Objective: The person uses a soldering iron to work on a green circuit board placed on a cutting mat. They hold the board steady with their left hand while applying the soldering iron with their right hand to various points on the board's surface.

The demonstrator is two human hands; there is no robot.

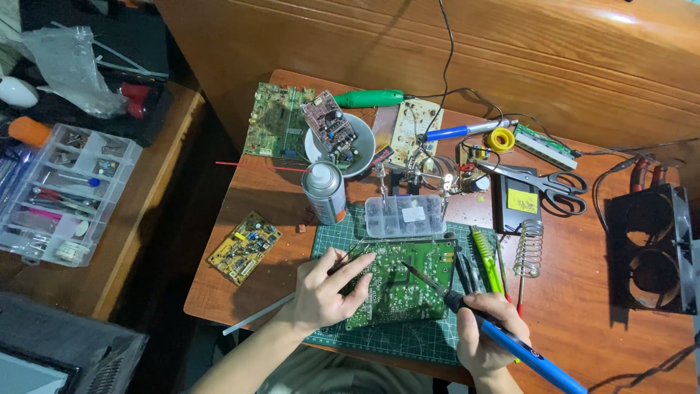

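I see the green circuit board [399, 283], flat and densely traced, lying on the gridded green cutting mat [379, 337] at lower centre. My left hand [323, 290] presses its fingers on the board's left edge. My right hand [487, 337] grips a blue soldering iron [510, 343], its thin metal tip on the board. Above sit a clear plastic parts box [405, 216] and a metal spray can [324, 191].

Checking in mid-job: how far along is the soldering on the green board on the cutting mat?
Set up: the green circuit board lies solder side up on the cutting mat. In hand: the right hand holds the blue soldering iron, tip over the board's middle; the left hand steadies the board's left edge. Left: joints are too small to judge; the yellow board lies untouched beside the mat.
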